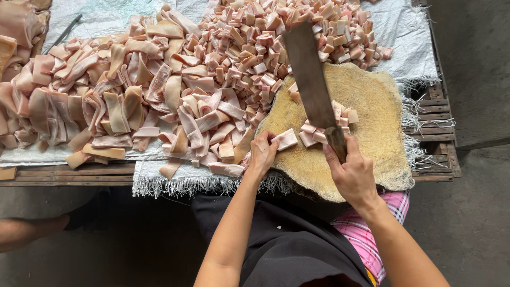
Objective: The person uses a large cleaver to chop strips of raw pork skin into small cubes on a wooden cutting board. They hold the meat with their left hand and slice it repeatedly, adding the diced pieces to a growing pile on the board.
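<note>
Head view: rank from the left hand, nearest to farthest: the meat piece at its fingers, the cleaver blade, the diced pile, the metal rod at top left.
1. Meat piece: at the fingertips of the left hand, on the chopping block.
2. Cleaver blade: just right, raised over the block.
3. Diced pile: beyond, top centre.
4. Metal rod: far top left, on the white sheet.

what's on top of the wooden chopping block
On the chopping block lie small cut pieces of pork skin; the left hand holds one strip. The cleaver in the right hand covers some pieces.
</note>
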